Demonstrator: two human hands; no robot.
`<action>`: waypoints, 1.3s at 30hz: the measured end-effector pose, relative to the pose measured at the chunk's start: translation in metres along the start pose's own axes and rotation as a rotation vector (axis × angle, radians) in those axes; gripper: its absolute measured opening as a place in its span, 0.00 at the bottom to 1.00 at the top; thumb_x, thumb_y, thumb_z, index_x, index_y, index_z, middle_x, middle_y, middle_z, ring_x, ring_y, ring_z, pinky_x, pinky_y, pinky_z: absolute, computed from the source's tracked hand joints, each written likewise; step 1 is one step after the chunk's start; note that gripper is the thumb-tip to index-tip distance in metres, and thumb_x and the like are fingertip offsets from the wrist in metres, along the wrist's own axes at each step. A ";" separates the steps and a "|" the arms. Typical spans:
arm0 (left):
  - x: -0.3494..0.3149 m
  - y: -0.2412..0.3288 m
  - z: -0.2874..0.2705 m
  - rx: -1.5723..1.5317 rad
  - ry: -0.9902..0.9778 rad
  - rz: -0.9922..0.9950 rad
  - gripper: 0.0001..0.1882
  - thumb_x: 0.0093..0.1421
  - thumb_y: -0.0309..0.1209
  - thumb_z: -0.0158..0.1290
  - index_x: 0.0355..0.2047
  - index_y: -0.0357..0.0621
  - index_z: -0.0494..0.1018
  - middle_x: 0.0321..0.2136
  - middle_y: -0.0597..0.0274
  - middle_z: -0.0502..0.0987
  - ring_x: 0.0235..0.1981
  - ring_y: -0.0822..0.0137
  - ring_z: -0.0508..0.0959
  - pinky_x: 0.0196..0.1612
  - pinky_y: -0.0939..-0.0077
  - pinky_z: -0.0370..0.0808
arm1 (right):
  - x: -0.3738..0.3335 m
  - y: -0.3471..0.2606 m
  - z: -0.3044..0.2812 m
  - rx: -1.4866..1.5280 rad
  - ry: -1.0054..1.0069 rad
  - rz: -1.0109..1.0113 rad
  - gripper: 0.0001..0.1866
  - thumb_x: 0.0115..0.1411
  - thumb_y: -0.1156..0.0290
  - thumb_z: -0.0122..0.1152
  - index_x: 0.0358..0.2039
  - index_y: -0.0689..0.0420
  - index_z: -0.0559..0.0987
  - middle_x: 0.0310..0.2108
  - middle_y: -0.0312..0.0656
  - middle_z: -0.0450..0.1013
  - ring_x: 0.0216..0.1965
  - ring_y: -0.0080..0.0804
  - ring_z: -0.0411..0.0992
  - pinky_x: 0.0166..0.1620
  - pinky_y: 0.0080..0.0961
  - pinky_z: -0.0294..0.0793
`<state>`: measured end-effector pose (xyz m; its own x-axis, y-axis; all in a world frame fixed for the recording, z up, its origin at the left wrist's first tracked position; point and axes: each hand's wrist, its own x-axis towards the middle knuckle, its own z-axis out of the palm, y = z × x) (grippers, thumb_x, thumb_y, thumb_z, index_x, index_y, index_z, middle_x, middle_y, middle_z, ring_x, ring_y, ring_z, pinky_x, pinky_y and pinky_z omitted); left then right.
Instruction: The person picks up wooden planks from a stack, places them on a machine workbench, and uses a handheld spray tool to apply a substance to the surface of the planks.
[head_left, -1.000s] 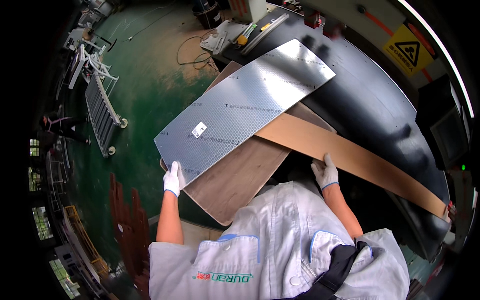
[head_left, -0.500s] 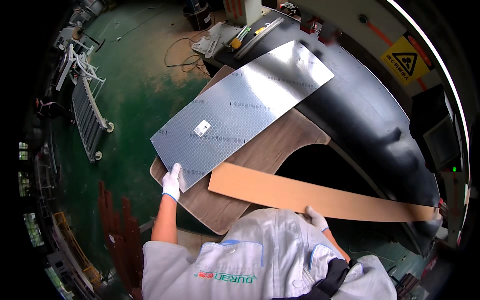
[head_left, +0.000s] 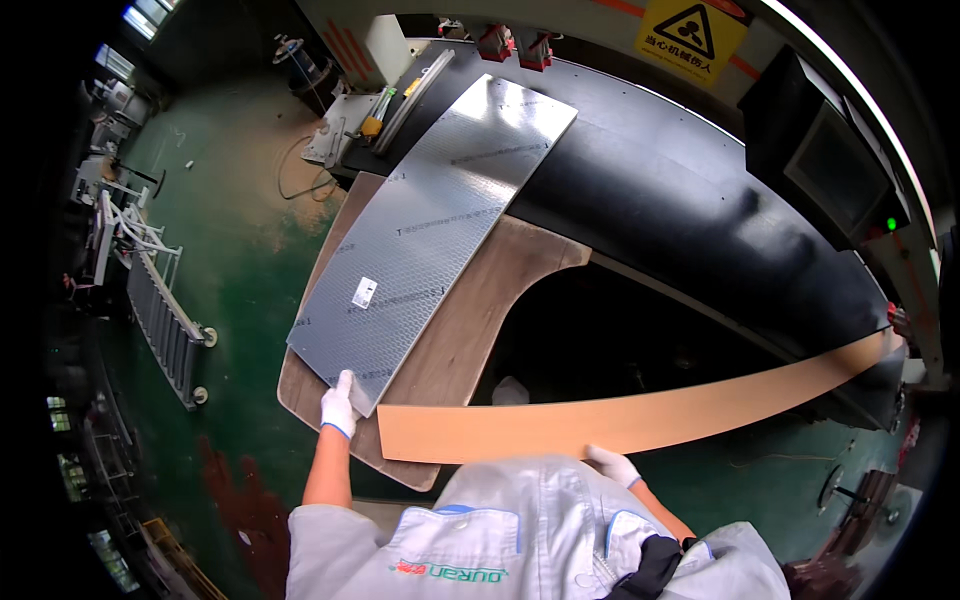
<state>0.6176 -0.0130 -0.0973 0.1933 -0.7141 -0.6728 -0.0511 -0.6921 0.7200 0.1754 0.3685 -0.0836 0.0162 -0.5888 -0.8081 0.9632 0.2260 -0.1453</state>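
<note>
My left hand [head_left: 339,404], in a white glove, grips the near end of a long silvery foil-faced panel [head_left: 425,235] with a small white label. Its thumb lies on top, and the other fingers are mostly hidden. The panel slants away across a brown wood-grain board [head_left: 500,255] with a curved cut-out. Lower right, my gloved right hand [head_left: 612,465] is closed on the near edge of a long tan strip board [head_left: 620,425], its fingers partly hidden. This strip's left end lies over the wood-grain board, and its right end reaches the black bench.
A black machine bench [head_left: 680,190] curves along the right, beneath a beam with a yellow warning sign [head_left: 692,38] and a dark screen [head_left: 838,175]. Tools [head_left: 376,118] and a metal bar [head_left: 418,98] lie at its far end. A wheeled roller stand [head_left: 165,325] is at left.
My view has turned to the right, so the bench and sign sit further left. The tan strip now lies more level, its right end bending upward in the picture. Both hands keep their holds.
</note>
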 end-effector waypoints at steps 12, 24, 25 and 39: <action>0.024 0.043 0.080 -0.141 0.097 0.142 0.22 0.67 0.39 0.63 0.48 0.29 0.77 0.44 0.52 0.83 0.37 0.58 0.83 0.42 0.58 0.81 | -0.069 -0.037 0.015 -0.786 0.241 0.020 0.18 0.65 0.57 0.66 0.35 0.63 0.83 0.23 0.42 0.77 0.22 0.31 0.76 0.29 0.26 0.75; -0.056 0.023 0.153 0.389 -0.217 -0.077 0.29 0.71 0.51 0.52 0.46 0.29 0.75 0.29 0.39 0.82 0.19 0.51 0.83 0.17 0.63 0.79 | 0.101 -0.117 0.254 -1.831 0.286 -0.653 0.55 0.61 0.43 0.65 0.75 0.66 0.52 0.38 0.53 0.83 0.43 0.52 0.82 0.49 0.42 0.79; -0.055 0.023 0.157 0.397 -0.229 -0.076 0.29 0.71 0.51 0.52 0.46 0.30 0.75 0.29 0.39 0.82 0.19 0.52 0.83 0.17 0.64 0.79 | 0.124 -0.120 0.268 -1.908 0.335 -0.655 0.58 0.60 0.41 0.65 0.75 0.68 0.49 0.44 0.59 0.82 0.45 0.55 0.81 0.50 0.44 0.79; -0.071 0.035 0.180 0.302 -0.404 -0.108 0.19 0.69 0.45 0.53 0.32 0.39 0.75 0.22 0.56 0.79 0.15 0.66 0.77 0.18 0.70 0.74 | 0.207 -0.116 0.306 -1.697 0.227 -0.821 0.44 0.56 0.55 0.72 0.65 0.65 0.64 0.50 0.60 0.80 0.52 0.57 0.79 0.57 0.41 0.75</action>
<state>0.4260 -0.0055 -0.0552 -0.1777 -0.5794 -0.7955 -0.3440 -0.7208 0.6018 0.1488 -0.0168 -0.0594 -0.4115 -0.8654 -0.2858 -0.5331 0.4829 -0.6947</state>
